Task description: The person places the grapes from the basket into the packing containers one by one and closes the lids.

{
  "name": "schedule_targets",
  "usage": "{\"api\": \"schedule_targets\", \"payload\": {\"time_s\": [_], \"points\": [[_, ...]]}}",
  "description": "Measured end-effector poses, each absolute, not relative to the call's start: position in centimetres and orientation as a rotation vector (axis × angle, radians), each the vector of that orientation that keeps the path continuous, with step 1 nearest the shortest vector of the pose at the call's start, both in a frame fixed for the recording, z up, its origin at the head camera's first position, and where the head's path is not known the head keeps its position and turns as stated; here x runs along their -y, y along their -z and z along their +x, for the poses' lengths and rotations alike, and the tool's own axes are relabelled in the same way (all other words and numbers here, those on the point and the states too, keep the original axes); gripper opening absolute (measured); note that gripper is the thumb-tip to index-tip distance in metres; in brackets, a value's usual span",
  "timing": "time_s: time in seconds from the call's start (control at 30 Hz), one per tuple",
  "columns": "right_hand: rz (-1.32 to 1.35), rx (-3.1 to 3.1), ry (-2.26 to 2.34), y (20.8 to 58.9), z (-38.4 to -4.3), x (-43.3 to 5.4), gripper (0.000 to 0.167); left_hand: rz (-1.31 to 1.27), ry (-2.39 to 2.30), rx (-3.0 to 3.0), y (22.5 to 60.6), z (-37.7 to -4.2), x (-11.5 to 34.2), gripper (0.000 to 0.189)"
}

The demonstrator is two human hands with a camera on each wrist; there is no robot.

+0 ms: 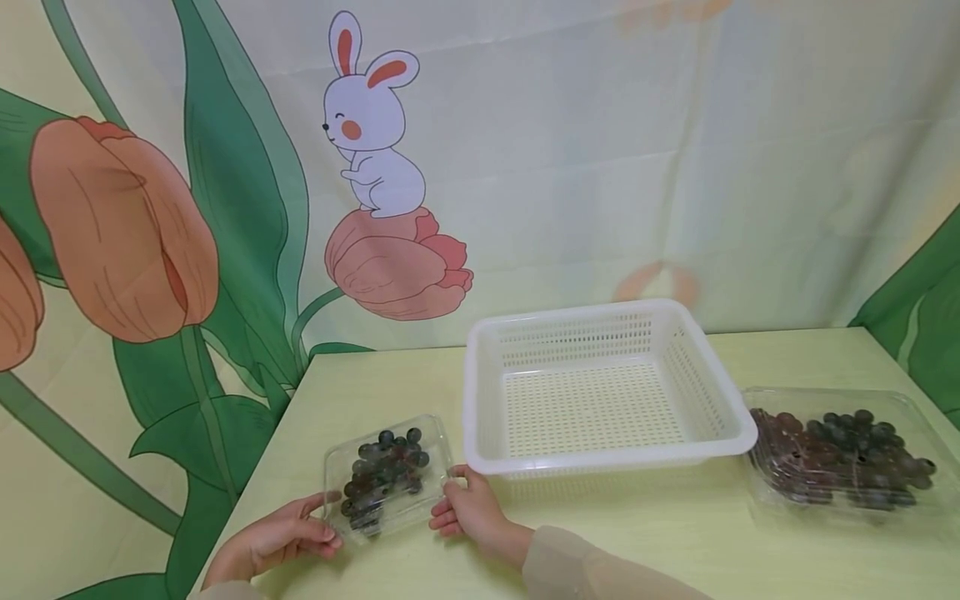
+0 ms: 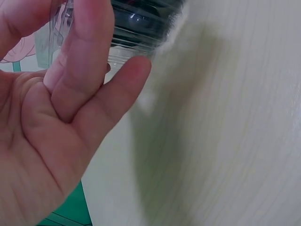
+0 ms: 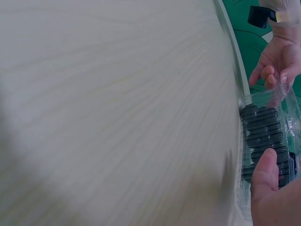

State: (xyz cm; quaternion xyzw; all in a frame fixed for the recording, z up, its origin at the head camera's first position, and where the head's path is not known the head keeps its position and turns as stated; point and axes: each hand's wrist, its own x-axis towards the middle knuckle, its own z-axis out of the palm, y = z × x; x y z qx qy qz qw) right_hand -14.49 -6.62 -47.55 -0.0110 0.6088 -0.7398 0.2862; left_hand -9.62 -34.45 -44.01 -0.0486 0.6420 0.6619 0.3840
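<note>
A clear plastic box of dark grapes is held between both hands at the front left of the table, slightly tilted. My left hand grips its left edge, and my right hand holds the right edge close to the basket. In the left wrist view, the fingers of the left hand bend against the ribbed plastic, with part of the box cut off by the frame. The right wrist view shows both hands at opposite ends of the box, its lid on the far side.
A white perforated basket stands at the middle back with nothing in it. To its right lies another clear box with dark and reddish grapes. Behind the pale table hangs a cloth printed with tulips and a rabbit.
</note>
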Motion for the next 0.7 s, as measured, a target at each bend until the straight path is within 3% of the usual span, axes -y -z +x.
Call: {"api": "schedule_targets", "payload": {"time_s": [0.7], "points": [[0.002,-1.608,1.989,47.18,-14.65,6.79,0.031,-0.165,-1.653,-1.688,43.82,-9.75,34.2,0.077]]}}
